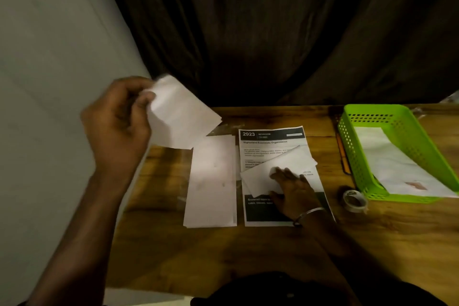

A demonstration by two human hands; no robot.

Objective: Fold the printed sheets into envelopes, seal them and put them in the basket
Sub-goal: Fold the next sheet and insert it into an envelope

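My left hand [119,122] is raised above the table's left end and pinches a white envelope [181,114] by its corner. My right hand [293,191] lies flat, fingers straight, pressing a folded white paper [268,169] onto a printed sheet [273,141] headed "2923 BEDROOM". Just left of that sheet lies a stack of white envelopes [211,181]. A green basket [387,114] stands at the right with white paper [387,161] inside.
A roll of clear tape [354,200] sits on the wooden table [198,251] beside the basket's near corner. A pencil [344,156] lies along the basket's left side. A dark curtain hangs behind the table; a pale wall is at the left.
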